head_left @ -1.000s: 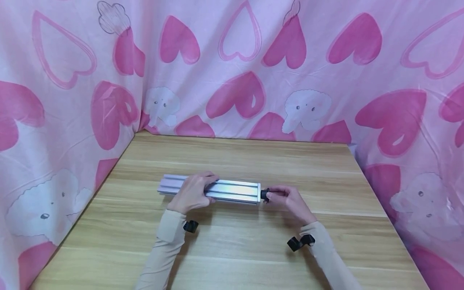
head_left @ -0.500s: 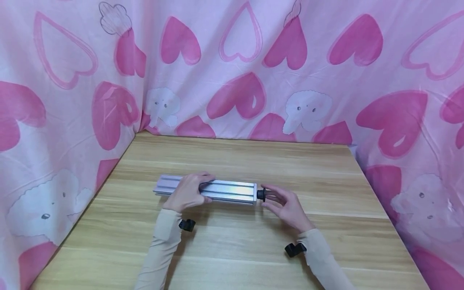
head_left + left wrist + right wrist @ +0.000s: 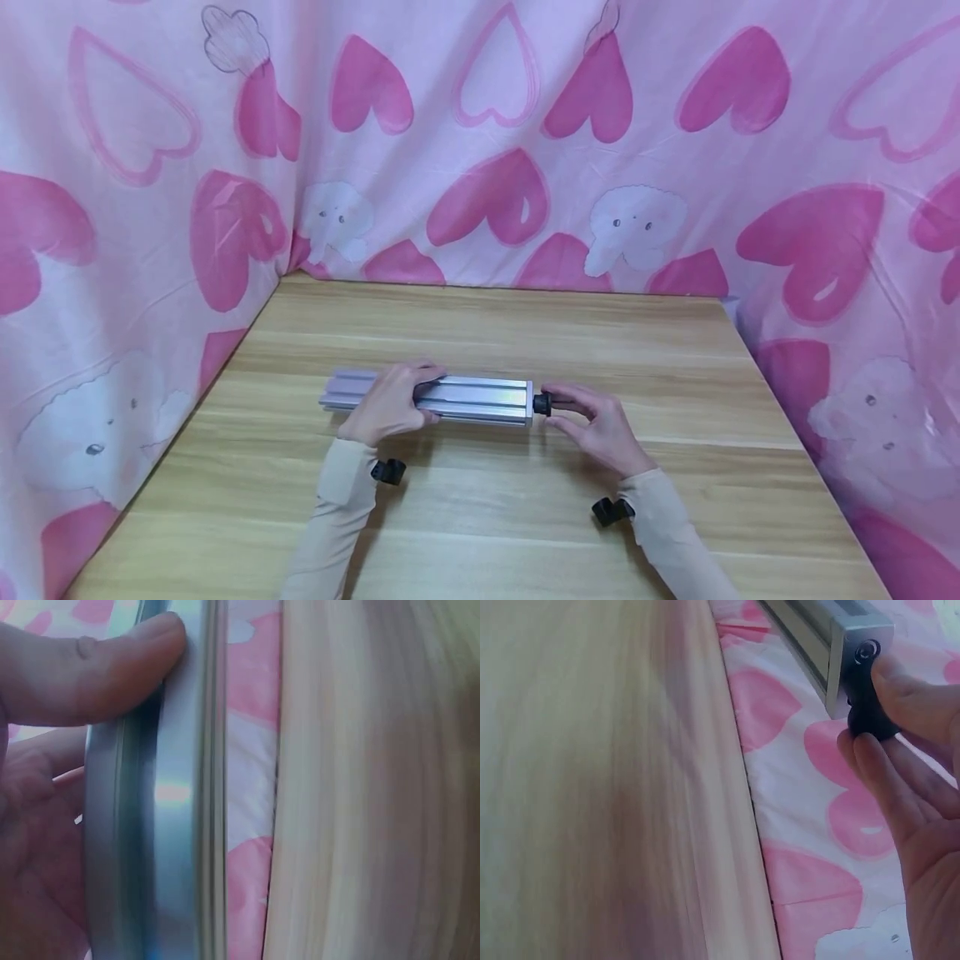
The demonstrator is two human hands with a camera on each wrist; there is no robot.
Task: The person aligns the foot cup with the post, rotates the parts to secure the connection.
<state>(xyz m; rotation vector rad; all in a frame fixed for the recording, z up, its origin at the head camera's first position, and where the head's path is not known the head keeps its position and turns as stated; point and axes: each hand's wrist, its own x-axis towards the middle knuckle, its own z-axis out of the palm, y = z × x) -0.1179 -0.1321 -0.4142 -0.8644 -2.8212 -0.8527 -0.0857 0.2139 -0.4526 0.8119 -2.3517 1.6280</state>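
A silver aluminium extrusion profile (image 3: 483, 398) is held crosswise above the wooden table. My left hand (image 3: 390, 404) grips its left half from above, thumb on the near side; in the left wrist view that thumb (image 3: 135, 671) presses the grooved metal. At the profile's right end sits a flat end plate (image 3: 864, 664) with a round hole near its corner. A black knob-like part (image 3: 868, 712) sticks out from this plate, and its exact kind is unclear. My right hand (image 3: 600, 425) has its thumb and fingertips around the black part, partly covering it.
The wood-grain table (image 3: 480, 517) reaches back to a pink curtain (image 3: 480, 192) printed with hearts, which also hangs along both sides. Black camera mounts, left (image 3: 388, 472) and right (image 3: 611, 511), stick out from the wrists.
The profile has shifted slightly left with my left hand. My right fingers spread off the black part half a second ago and are now closer around it again.
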